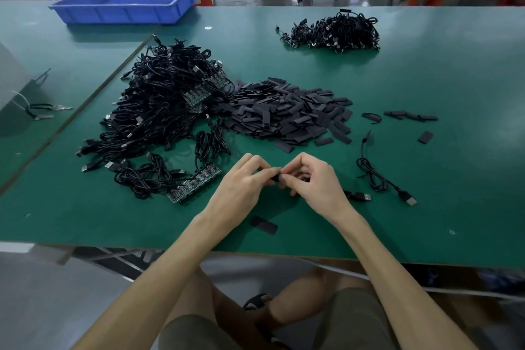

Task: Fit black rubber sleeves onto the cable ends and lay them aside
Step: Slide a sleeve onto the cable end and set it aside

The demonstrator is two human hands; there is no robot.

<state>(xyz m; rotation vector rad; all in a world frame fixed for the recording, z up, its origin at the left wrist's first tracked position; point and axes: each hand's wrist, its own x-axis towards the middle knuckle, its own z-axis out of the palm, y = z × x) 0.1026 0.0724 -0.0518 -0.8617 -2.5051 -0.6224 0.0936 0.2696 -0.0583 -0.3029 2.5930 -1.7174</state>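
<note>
My left hand (pixel 246 176) and my right hand (pixel 311 177) meet fingertip to fingertip above the green table (pixel 426 221), pinching one small black rubber sleeve (pixel 275 174) between them. A USB plug (pixel 363 196) of the held cable pokes out to the right of my right wrist. The pile of flat black sleeves (pixel 287 113) lies just beyond my hands. A big tangle of black cables (pixel 159 111) with small green circuit boards sits to the left. A second cable heap (pixel 332 33) rests far back on the right.
One coiled cable (pixel 375 176) with a USB plug lies right of my hands. A loose sleeve (pixel 264 225) lies near the front edge, others (pixel 409 116) are scattered at right. A blue plastic bin (pixel 125 3) stands at the back left. Keys (pixel 42 111) lie at far left.
</note>
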